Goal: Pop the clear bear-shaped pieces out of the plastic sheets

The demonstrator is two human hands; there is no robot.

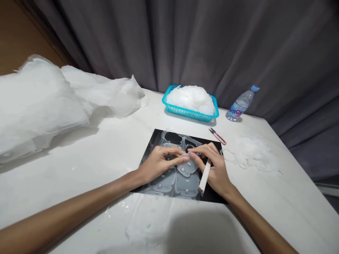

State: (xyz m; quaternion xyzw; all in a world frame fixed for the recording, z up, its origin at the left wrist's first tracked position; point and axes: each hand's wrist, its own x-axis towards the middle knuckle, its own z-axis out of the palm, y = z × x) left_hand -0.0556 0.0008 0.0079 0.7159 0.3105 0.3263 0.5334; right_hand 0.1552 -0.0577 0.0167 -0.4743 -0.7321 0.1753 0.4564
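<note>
Between the fingertips of both hands is a small translucent plastic piece [187, 168], held over a black mat [214, 192]. My left hand [159, 162] pinches its upper left edge with thumb and fingers. At its upper right edge, my right hand [213, 165] has its fingertips closed on the piece and also holds a white stick-like tool [204, 178] in the palm, pointing down toward me. Under the hands, a clear sheet of molded plastic shapes [186, 185] lies across the mat and past its front edge.
Behind the mat stands a blue basket [190, 114] heaped with white pieces. Pink-handled snips [218, 137] and a water bottle [241, 106] are at the back right. White scraps [255, 151] lie on the right; large plastic bags [39, 102] fill the left. A grey curtain hangs behind.
</note>
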